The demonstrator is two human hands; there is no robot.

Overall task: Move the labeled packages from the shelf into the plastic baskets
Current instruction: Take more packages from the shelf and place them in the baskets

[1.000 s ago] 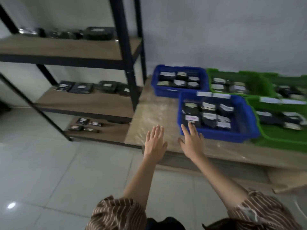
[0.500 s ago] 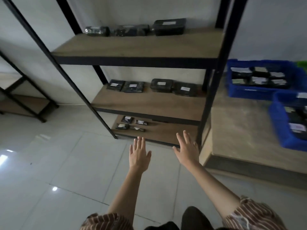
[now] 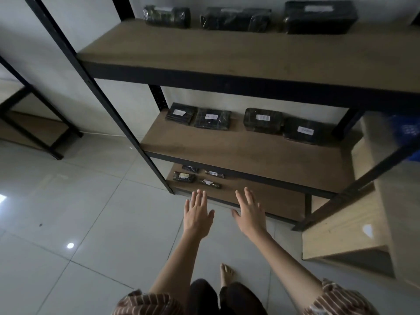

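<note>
A black metal shelf unit (image 3: 118, 114) with wooden boards fills the view. Three dark wrapped packages (image 3: 318, 18) line the back of the top board. The middle board (image 3: 250, 151) carries several black packages with white labels (image 3: 263, 120). Several small packages (image 3: 184, 177) lie at the left of the bottom board. My left hand (image 3: 197, 215) and my right hand (image 3: 250, 212) stretch forward, fingers straight and empty, in front of the bottom board's edge. A blurred blue basket (image 3: 406, 130) shows at the right edge.
A low wooden platform (image 3: 354, 223) stands right of the shelf. A second black rack (image 3: 34, 123) is at the far left. Grey floor tiles (image 3: 68, 212) spread below me. My bare foot (image 3: 226, 273) is on the tiles.
My view has swung left from the baskets on the platform to the shelf and come closer. Both hands stayed outstretched and empty.
</note>
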